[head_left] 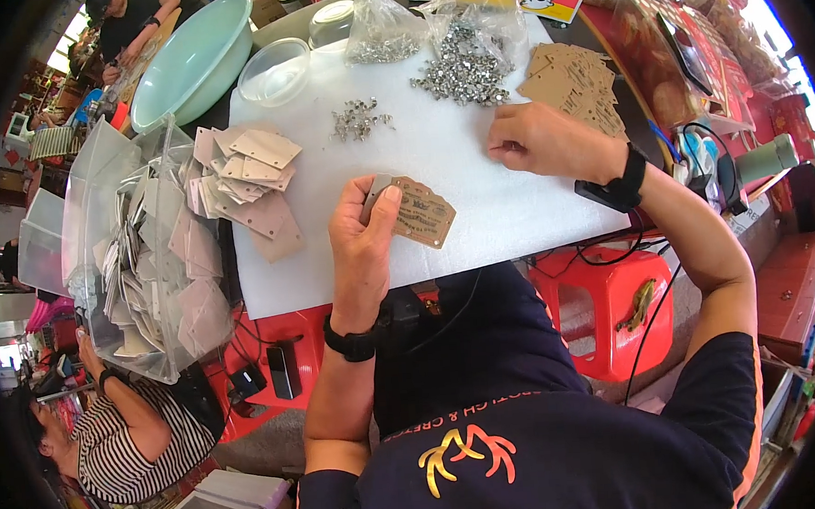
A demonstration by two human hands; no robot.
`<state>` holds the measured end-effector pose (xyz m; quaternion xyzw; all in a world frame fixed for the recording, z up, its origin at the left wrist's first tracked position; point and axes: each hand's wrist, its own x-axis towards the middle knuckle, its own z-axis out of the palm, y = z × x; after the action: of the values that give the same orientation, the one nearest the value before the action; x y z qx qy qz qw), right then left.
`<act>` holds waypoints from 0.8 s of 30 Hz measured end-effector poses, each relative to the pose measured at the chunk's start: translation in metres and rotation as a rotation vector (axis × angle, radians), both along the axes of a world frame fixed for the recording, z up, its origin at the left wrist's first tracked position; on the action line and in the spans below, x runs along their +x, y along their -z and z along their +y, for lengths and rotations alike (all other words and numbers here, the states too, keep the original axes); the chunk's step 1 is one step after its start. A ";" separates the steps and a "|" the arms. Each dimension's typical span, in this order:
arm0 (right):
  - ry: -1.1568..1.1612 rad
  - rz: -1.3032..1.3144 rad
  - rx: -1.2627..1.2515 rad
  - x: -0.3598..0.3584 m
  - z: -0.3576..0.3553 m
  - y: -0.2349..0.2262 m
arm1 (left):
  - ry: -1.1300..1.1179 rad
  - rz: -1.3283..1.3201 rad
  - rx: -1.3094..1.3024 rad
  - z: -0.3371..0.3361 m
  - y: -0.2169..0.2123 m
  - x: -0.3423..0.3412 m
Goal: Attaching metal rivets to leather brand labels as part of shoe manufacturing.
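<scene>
My left hand grips a brown, printed cardboard tag by its left end, thumb on top, with a greyish piece behind the thumb. The tag has cut corners and small holes. To the right, my right hand hovers over the white sheet with curled fingers pressed together; anything between them is too small to make out. Just beyond it lies a heap of small shiny metal pieces spilling from a clear plastic bag. A smaller scatter of metal pieces sits further left.
Blank grey-beige tags lie at the left beside a clear bin full of them. Brown printed tags sit at the far right. A pale green basin, a clear bowl and red stools surround the work; other people are at the left.
</scene>
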<state>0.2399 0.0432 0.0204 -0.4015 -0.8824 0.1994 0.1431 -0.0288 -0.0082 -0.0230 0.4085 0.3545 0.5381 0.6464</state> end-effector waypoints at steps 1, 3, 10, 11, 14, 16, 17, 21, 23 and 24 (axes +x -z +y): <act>0.014 -0.039 0.086 -0.003 -0.004 -0.001 | -0.001 0.000 -0.002 0.000 0.000 0.000; 0.021 -0.156 0.173 -0.011 -0.012 -0.005 | -0.002 0.030 0.001 -0.001 -0.003 0.000; 0.075 -0.250 0.308 -0.016 -0.020 -0.005 | -0.023 0.124 0.071 -0.004 -0.001 0.005; 0.068 -0.249 0.309 -0.017 -0.019 -0.006 | -0.028 0.165 0.104 -0.005 0.000 0.005; 0.133 -0.162 0.217 -0.019 -0.020 -0.011 | -0.033 0.253 0.139 -0.008 -0.005 0.009; 0.132 0.201 -0.056 -0.034 -0.025 -0.021 | -0.041 0.303 0.139 -0.011 -0.009 0.009; 0.126 0.202 -0.059 -0.042 -0.027 -0.026 | -0.064 0.341 0.151 -0.012 -0.010 0.009; 0.058 0.393 -0.096 -0.065 -0.038 -0.035 | -0.114 0.368 0.176 -0.013 -0.016 0.015; 0.034 0.431 0.086 -0.070 -0.041 -0.024 | -0.128 0.385 0.198 -0.014 -0.019 0.017; 0.032 0.419 0.120 -0.071 -0.042 -0.023 | -0.143 0.402 0.219 -0.014 -0.019 0.017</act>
<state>0.1692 0.0010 0.0430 -0.3561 -0.8371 0.2235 0.3501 -0.0113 -0.0225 -0.0036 0.5491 0.4435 0.5257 0.4748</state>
